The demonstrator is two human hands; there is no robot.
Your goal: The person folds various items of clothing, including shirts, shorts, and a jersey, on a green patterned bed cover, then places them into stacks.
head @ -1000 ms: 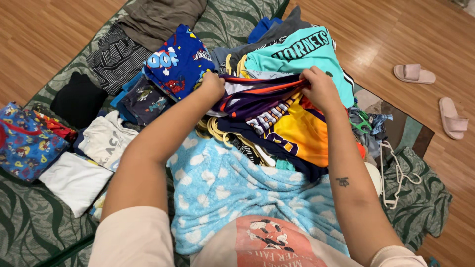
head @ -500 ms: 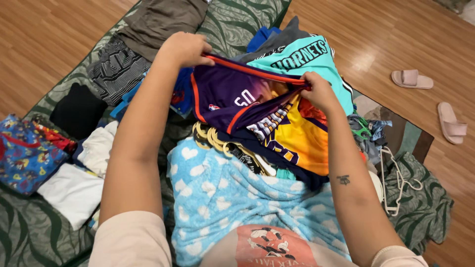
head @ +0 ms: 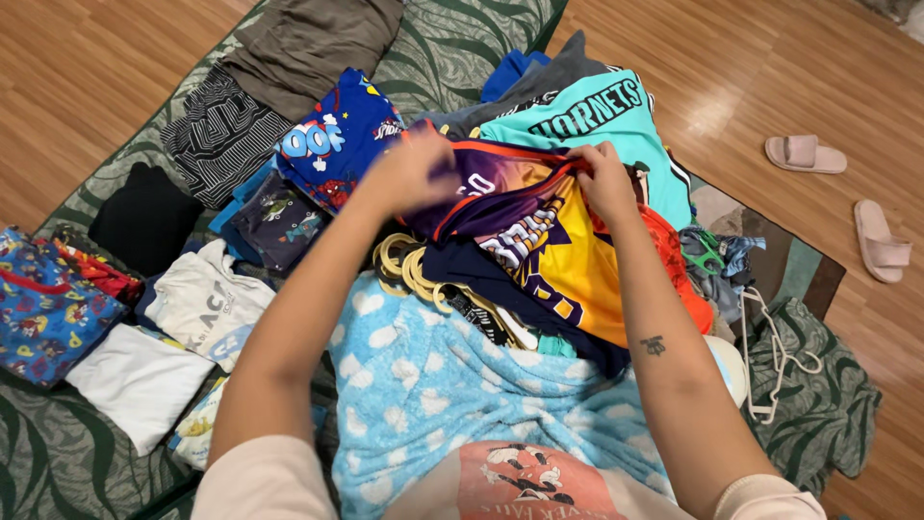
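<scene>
Both my hands grasp the purple jersey [head: 500,193]: left hand [head: 409,173] (blurred), right hand [head: 602,178]. Risk: tugging drags the yellow jersey [head: 577,260] beneath it off the pile.

One head-worn camera looks steeply down and forward from close above the person's lap — the heap of coloured clothes [head: 539,221] fills the centre, the green leaf-patterned mat [head: 58,462] and brown wooden floor [head: 751,67] frame it.

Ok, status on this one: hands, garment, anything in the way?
Left hand, blurred, and right hand both grip the purple jersey. It lies atop the clothes pile. Nothing in the way.
</scene>
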